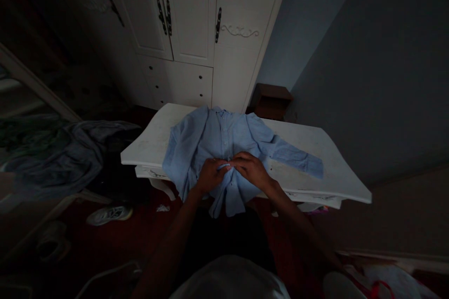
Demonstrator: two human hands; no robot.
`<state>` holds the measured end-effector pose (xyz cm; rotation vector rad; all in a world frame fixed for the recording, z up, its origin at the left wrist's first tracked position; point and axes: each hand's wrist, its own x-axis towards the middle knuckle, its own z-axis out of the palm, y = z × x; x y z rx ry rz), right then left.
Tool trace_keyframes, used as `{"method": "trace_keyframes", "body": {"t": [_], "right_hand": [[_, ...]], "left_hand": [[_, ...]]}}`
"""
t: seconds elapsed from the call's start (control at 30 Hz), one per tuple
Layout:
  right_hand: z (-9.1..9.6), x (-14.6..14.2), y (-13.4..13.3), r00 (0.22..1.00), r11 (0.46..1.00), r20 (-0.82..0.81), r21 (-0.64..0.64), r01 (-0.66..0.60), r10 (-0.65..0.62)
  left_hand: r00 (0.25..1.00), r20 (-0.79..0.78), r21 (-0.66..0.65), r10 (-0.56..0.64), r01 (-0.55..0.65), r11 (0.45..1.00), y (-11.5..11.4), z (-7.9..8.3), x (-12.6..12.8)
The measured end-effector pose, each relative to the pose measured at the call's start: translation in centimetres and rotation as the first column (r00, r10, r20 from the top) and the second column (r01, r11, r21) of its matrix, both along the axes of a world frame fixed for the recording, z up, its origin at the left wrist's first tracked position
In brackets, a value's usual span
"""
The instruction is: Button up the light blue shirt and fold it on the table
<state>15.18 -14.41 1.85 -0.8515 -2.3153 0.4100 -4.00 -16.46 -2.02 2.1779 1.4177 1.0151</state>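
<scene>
A light blue button-up shirt (210, 138) lies front side up across a white table (308, 142), its collar toward the far edge. One sleeve stretches out to the right; the other is folded down along the left side. My left hand (211, 175) pinches the shirt's front placket below the middle. Close beside it, my right hand (249, 168) grips the same placket, fingertips nearly meeting the left ones. Which button lies between the fingers is hidden. The shirt's lower hem hangs over the near table edge.
Behind the table stands a white wardrobe (189, 14) with dark handles. A brown box-like cabinet (271, 98) sits in the far corner. Grey clothing (87, 149) is heaped at left, and a shoe (109, 215) rests on the red floor.
</scene>
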Motion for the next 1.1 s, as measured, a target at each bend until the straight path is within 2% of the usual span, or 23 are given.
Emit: {"method": "trace_keyframes", "body": {"t": [0.2,0.47,0.63,0.77,0.87,0.93,1.0,1.1], "right_hand": [[-0.6,0.2,0.9,0.996,0.998,-0.071,-0.043,-0.050,0.047],[-0.6,-0.2,1.6,0.993,0.995,-0.084,-0.044,-0.087,0.083],[-1.3,-0.6,1.6,0.983,0.991,-0.179,-0.119,-0.054,0.032],[-2.6,-0.9,1.7,0.972,0.982,-0.220,-0.183,0.045,-0.086],[-3.6,-1.1,2.1,0.977,0.985,-0.159,-0.128,0.120,-0.140],[-4.0,-1.2,2.2,0.985,0.991,-0.129,-0.074,0.109,-0.118],[-4.0,-1.2,2.1,0.983,0.995,-0.161,-0.058,0.082,-0.091],[-3.3,-1.0,1.2,0.950,0.992,-0.284,-0.043,0.120,-0.127]], "left_hand": [[0.997,0.078,-0.034,-0.022,0.025,0.999,0.0,0.3,-0.4],[0.996,0.081,-0.066,-0.034,0.040,0.997,0.0,0.7,-0.4],[0.994,0.104,-0.087,-0.017,0.027,0.996,0.0,0.7,-0.5],[0.995,0.102,-0.125,0.019,-0.007,0.992,0.2,0.4,-0.4],[0.988,0.128,-0.151,0.090,-0.070,0.986,0.4,0.1,0.2],[0.980,0.160,-0.173,0.119,-0.091,0.981,0.4,0.1,0.7],[0.974,0.181,-0.189,0.140,-0.105,0.976,0.4,0.2,1.1],[0.969,0.154,-0.178,0.193,-0.165,0.970,0.2,0.3,1.5]]}}
